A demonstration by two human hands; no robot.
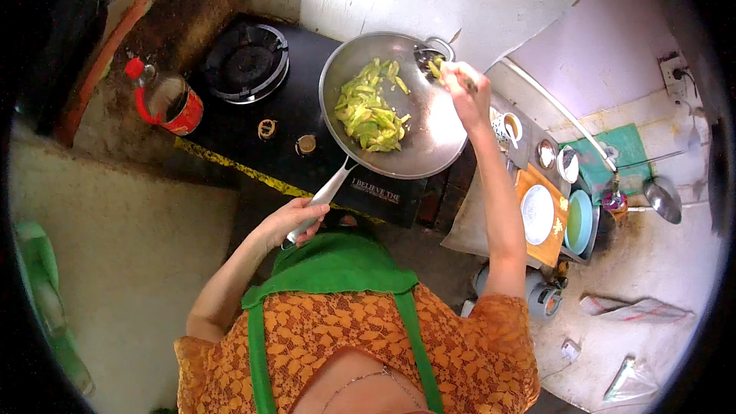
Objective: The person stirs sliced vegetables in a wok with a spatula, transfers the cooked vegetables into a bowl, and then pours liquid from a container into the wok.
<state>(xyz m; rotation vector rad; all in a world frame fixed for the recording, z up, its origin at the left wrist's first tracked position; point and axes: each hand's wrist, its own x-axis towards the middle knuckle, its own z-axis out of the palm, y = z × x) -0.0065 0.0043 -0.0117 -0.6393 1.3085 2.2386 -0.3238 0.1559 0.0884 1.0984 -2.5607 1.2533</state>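
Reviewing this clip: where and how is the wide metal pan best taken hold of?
Probably by the long metal handle, coming from the near left side with fingers wrapped around it, as the left hand does. The handle is slim and juts from the pan on that side. The small loop sits on the far rim, likely a harder reach.

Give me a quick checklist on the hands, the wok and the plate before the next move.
1. Left hand on the handle: ok, fingers wrapped round it.
2. Right hand on the utensil: ok, gripped, its dark head at the wok's far right side.
3. Green slices inside the wok: ok, mostly heaped left of its middle.
4. Flame under the wok: cannot tell, the wok hides it.
5. Slices cooked through: cannot tell from this view.
6. White plate set out: ok, on the orange board at right.
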